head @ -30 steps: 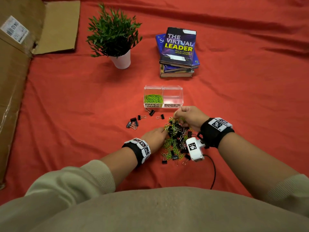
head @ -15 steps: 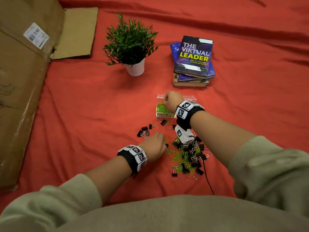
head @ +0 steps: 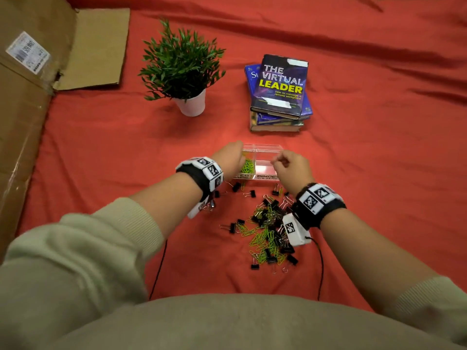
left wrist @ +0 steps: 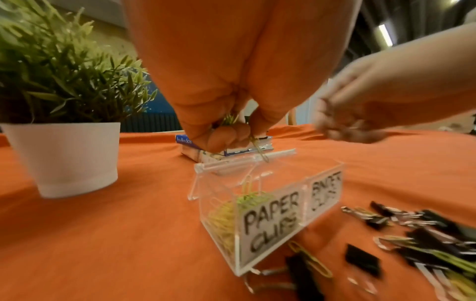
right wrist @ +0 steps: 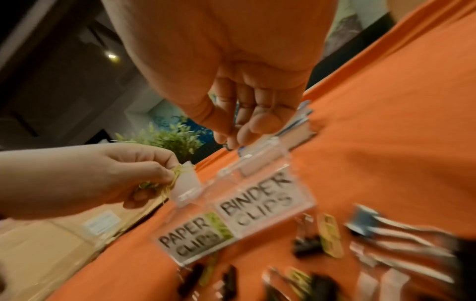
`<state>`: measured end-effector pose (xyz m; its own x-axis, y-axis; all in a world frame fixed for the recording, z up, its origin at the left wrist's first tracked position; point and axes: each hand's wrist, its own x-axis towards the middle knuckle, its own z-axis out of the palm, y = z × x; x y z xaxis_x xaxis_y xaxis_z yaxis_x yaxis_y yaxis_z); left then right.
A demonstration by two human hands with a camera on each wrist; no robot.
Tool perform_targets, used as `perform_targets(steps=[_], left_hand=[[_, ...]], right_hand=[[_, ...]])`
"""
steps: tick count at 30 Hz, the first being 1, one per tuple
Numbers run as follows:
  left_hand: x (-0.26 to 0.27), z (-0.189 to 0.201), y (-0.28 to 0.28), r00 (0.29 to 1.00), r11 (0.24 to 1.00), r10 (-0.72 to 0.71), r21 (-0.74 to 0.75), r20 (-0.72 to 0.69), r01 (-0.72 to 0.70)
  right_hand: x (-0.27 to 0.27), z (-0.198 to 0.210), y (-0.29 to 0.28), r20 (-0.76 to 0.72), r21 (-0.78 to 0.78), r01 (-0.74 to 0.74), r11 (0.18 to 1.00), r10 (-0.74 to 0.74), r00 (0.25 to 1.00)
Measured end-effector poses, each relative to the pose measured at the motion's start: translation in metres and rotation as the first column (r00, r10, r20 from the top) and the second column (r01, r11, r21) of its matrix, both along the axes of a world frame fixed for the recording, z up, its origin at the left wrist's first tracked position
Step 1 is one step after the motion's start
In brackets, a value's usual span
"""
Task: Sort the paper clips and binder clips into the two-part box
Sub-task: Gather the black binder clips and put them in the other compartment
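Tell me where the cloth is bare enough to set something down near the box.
Bare cloth lies right of the box and books, and between the plant and the box. Crowded: the clip pile in front of the box, under both wrists.

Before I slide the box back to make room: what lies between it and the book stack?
Only bare red cloth between the box and book stack, in the head view.
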<state>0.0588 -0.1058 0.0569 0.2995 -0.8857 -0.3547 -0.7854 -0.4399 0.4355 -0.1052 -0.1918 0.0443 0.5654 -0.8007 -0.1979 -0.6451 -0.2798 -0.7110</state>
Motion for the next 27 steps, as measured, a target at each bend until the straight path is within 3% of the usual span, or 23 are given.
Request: perform_targets(steps=[2,5,7,9,14,21,27], left_hand=[[0.004,-0.004,-0.016,0.998,0.998,-0.028,0.051,0.061,0.025],[0.001,-0.014,-0.024,0.980,0.985,-0.121,0.141,0.157,0.099],[-0.005,-0.017,-0.022,0.966,0.978,-0.162,0.162,0.202,0.131],[-0.010,-0.018,-0.015,0.956,0.984,-0.161,0.116,0.244,0.136],[-0.029,-0.020,0.016,0.957,0.973,-0.121,-0.160,0.263,0.167],[-0.056,-0.049,0.048,0.887,0.943,-0.332,0.090,0.320,0.321],[-0.059,-0.049,0.049,0.860,0.936,-0.351,0.153,0.370,0.317]], right_hand=[[-0.024,-0.011,0.002,-0.102,0.043,0.037,0.998,-0.033,0.994],[-0.046,-0.029,0.010,-0.278,0.075,-0.032,0.997,0.052,0.959],[-0.052,-0.040,0.013,-0.306,0.064,-0.060,0.996,0.076,0.949],[-0.053,-0.048,0.011,-0.309,0.050,-0.047,0.998,0.060,0.949],[-0.051,-0.057,0.008,-0.364,-0.010,-0.069,0.998,0.060,0.929],[-0.054,-0.062,0.011,-0.366,-0.072,-0.221,0.973,0.180,0.913],[-0.057,-0.055,0.010,-0.405,-0.036,-0.310,0.950,0.270,0.874]])
